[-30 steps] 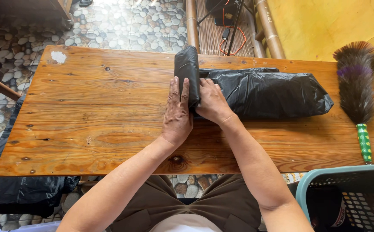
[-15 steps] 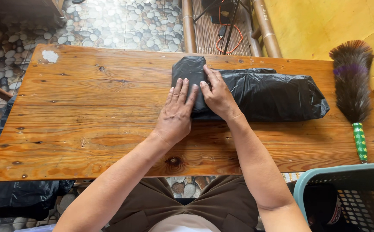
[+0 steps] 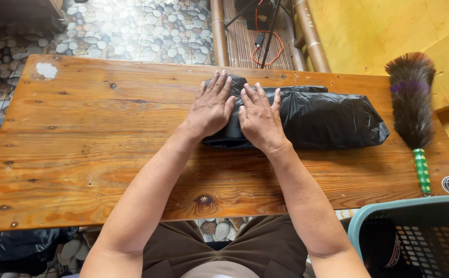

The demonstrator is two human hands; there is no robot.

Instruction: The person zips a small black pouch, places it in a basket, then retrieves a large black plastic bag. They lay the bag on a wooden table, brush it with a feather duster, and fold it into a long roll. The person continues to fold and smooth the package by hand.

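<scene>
Plastic, black and crinkly, makes up the folded bag (image 3: 317,117) lying long and flat on the knotty wooden table (image 3: 90,139). The left hand (image 3: 211,107) and right hand (image 3: 259,118) press flat on the bag's left end, side by side, fingers spread, gripping nothing. Well right of the right hand lies a feather duster (image 3: 411,100) with a green handle; a teal mesh basket (image 3: 415,231) stands below it.

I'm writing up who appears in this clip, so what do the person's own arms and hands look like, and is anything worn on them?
Both forearms are bare, with no sleeves in view. The left hand and right hand are bare too: no gloves, and I can see no rings, watch or bracelet. Fingernails are short and unpainted. Nearer the camera, dark brown trousers show.
</scene>
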